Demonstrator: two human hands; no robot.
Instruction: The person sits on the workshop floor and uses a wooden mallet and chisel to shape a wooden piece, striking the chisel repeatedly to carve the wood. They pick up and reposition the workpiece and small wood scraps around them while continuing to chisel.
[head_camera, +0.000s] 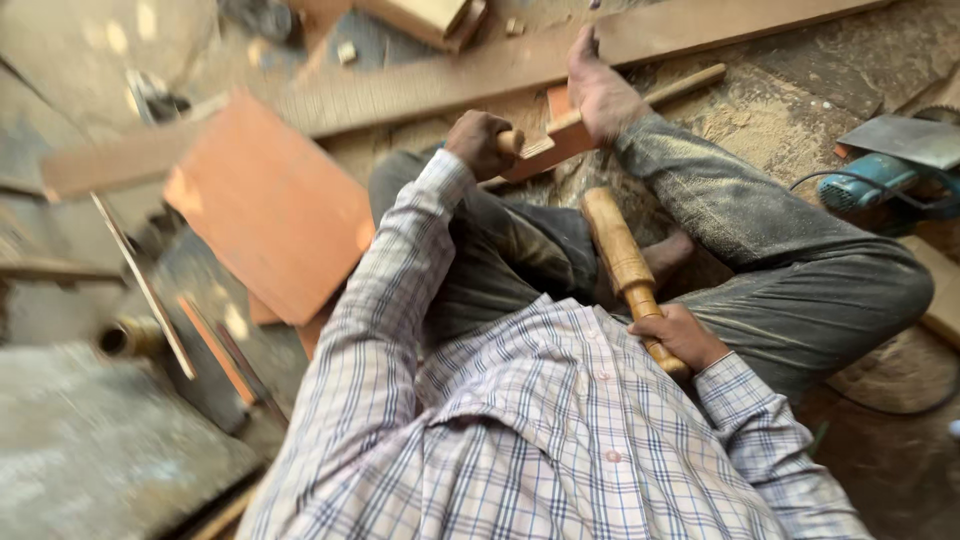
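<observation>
**Seated on the floor: chisel on a wood block, mallet in the other hand**

Left hand (480, 143): grip clenched around the pale wooden handle of a chisel (512, 141), whose end pokes out past the knuckles. The handle points at a reddish wood block (560, 140). The blade itself is not discernible.

Right hand (680, 338): grip clenched on the thin shaft of a wooden mallet (618, 250). The thick round head points up toward the block, above the lap, not touching the block.

A bare foot (600, 92) rests on the block and on the long plank (420, 90) behind it, pinning the block. The block lies between the foot and the left hand, just in front of the bent knees.

Edges and room: the plank runs across the upper field and bounds the far side. The raised right leg in dusty trousers (790, 250) closes the right side. The gap between mallet head and block is open; the second foot tucked below the mallet head narrows the space underneath.

Surroundings: a flat orange-red board (270, 205) lies left of the left arm, close to the elbow. A thin metal strip (145, 285) and a brass-coloured ring (125, 338) lie further left. A blue power tool (870, 180) with cable sits right, well apart. Sawdust covers the floor (760, 110).
</observation>
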